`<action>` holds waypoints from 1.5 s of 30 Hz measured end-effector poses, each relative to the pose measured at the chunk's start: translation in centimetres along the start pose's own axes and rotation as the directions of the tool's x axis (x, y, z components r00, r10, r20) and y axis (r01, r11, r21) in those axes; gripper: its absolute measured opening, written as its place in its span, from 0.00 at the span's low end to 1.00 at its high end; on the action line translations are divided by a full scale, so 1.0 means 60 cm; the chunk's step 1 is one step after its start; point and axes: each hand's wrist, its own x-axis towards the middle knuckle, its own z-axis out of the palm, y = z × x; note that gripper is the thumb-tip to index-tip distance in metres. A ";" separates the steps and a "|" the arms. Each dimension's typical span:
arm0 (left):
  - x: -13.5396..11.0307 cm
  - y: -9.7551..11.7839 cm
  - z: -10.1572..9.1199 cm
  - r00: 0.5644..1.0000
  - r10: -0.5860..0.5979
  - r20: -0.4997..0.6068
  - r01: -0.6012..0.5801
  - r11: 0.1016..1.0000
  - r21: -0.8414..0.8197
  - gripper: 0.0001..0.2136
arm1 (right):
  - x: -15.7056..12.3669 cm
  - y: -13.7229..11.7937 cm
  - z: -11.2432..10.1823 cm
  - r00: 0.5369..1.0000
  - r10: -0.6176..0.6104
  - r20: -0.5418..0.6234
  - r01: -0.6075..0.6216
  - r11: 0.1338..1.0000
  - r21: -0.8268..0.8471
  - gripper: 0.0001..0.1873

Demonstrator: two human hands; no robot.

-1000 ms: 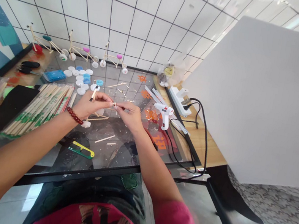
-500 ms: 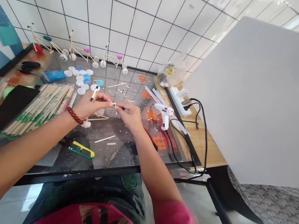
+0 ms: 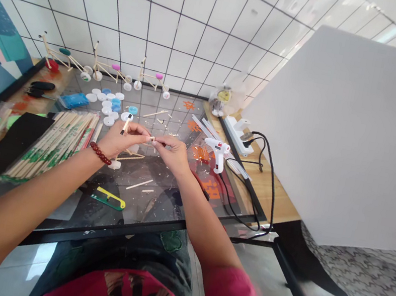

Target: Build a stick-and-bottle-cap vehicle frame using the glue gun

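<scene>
My left hand (image 3: 119,140) and my right hand (image 3: 173,153) meet above the glass table (image 3: 157,202), both pinching a short wooden stick piece (image 3: 151,138) between their fingertips. My left hand also holds a black-tipped pen (image 3: 125,124) that sticks up from its fingers. A red bead bracelet (image 3: 99,153) sits on my left wrist. Below the hands lie a small stick frame with a white cap (image 3: 124,158) and loose stick offcuts (image 3: 139,183).
Packs of chopsticks (image 3: 54,142) lie left. White and blue bottle caps (image 3: 108,101) and three stick bicycles (image 3: 108,70) stand at the back. A white glue gun (image 3: 218,150) and power strip (image 3: 238,128) with cables are right. Green-yellow clippers (image 3: 108,198) lie near the front edge.
</scene>
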 end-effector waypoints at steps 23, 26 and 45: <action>0.000 0.002 0.000 1.000 0.008 0.000 -0.008 1.000 0.022 0.16 | 0.001 -0.001 0.000 1.000 0.006 0.004 -0.006 1.000 0.016 0.04; 0.001 0.001 -0.001 1.000 -0.003 -0.004 0.004 1.000 0.014 0.17 | 0.001 -0.002 -0.001 1.000 0.014 0.002 -0.014 1.000 0.013 0.04; 0.003 0.001 -0.001 0.999 -0.039 -0.021 0.039 0.999 -0.022 0.13 | 0.003 0.002 0.005 0.997 0.077 -0.022 -0.076 0.996 0.038 0.05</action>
